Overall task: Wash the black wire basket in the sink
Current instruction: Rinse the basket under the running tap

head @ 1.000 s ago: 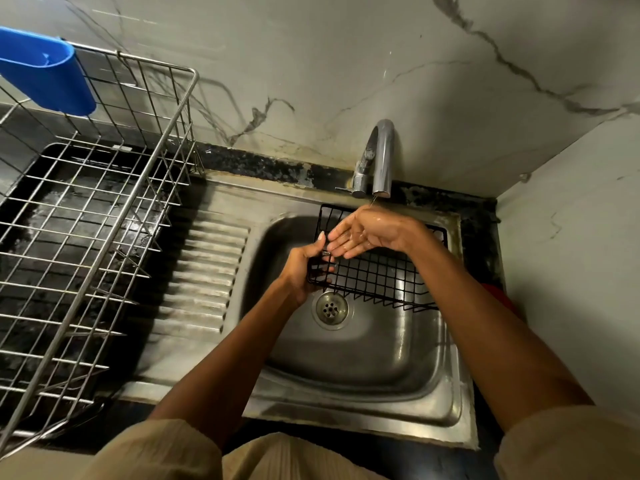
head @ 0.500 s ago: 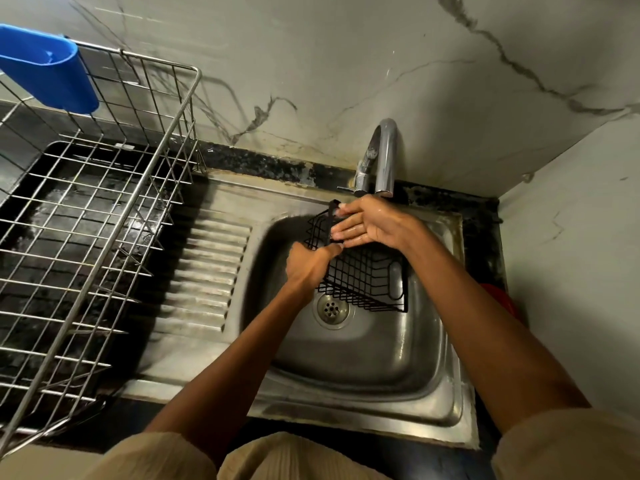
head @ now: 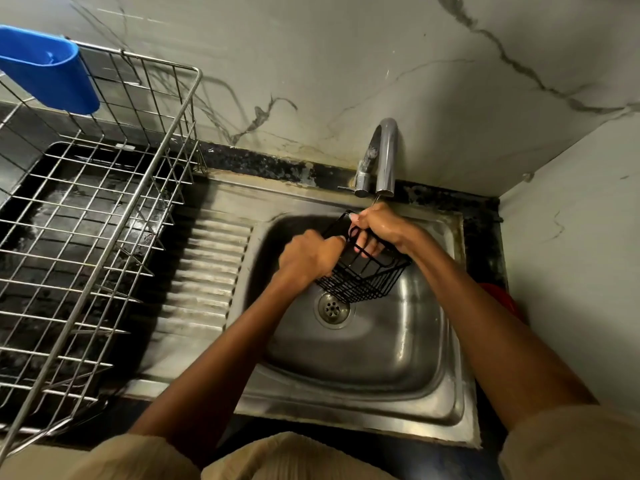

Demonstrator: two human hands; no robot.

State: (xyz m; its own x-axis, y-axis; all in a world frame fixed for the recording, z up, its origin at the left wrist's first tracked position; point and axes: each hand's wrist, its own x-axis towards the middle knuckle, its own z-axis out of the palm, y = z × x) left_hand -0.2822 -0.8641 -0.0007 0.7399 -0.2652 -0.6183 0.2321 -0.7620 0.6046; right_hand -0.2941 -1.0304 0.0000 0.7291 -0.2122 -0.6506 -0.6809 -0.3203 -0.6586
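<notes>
The black wire basket (head: 363, 280) is held tilted above the steel sink (head: 374, 358), just under the tap (head: 382, 161). My left hand (head: 310, 259) grips its left side. My right hand (head: 381, 228) grips its upper rim, with fingers curled through the wires. The basket's lower edge hangs over the drain (head: 333, 309). A thin stream of water falls from the spout onto my right hand.
A large steel wire dish rack (head: 90, 237) fills the left, with a blue plastic holder (head: 48, 69) hooked on its back edge. A ribbed drainboard (head: 204, 278) lies between rack and bowl. Marble walls close in behind and at right; something red (head: 502, 303) sits at the sink's right.
The basket has been turned from lying flat across the bowl to standing tilted on end. My right hand went from open over it to gripping its rim; my left hand shifted its hold.
</notes>
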